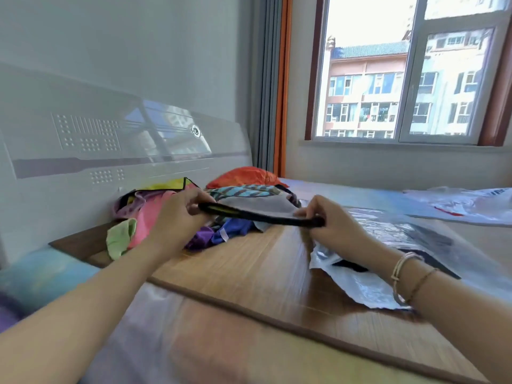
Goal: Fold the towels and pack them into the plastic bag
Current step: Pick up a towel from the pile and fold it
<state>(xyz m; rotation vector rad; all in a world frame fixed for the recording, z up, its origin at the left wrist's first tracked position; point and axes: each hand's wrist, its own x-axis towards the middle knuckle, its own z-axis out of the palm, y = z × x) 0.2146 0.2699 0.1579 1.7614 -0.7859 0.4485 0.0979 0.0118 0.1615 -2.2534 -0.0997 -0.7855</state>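
Bamboo matting [249, 273] covers the bed nearest the camera, and on it at the right lies a clear plastic bag [368, 284] with something dark inside. Above the mat, both hands hold one dark towel [260, 214] stretched flat between them. The left hand [177, 217] has its grip pinched shut on the towel's left end; the right hand [332, 220] has its grip closed on the right end. Just behind lies a heap of coloured towels [155, 217] against the headboard [110, 139]. Farther right sits a white bag [465, 203], with a window [401, 73] beyond.
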